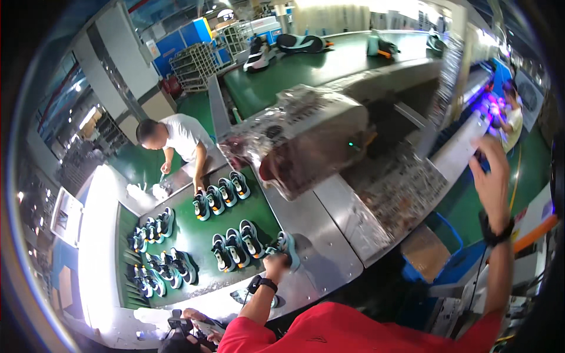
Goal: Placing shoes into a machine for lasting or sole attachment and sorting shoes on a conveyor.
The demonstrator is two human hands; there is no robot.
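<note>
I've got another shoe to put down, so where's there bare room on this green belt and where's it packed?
Free: the green strip between the back trio by the co-worker's hand and the front trio, and the bare metal plate right of the shoe in your left hand. Crowded: the belt's left side, with clustered pairs.

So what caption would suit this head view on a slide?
Left hand grips a teal shoe by rows of shoes on a green belt; right hand raised.
</note>
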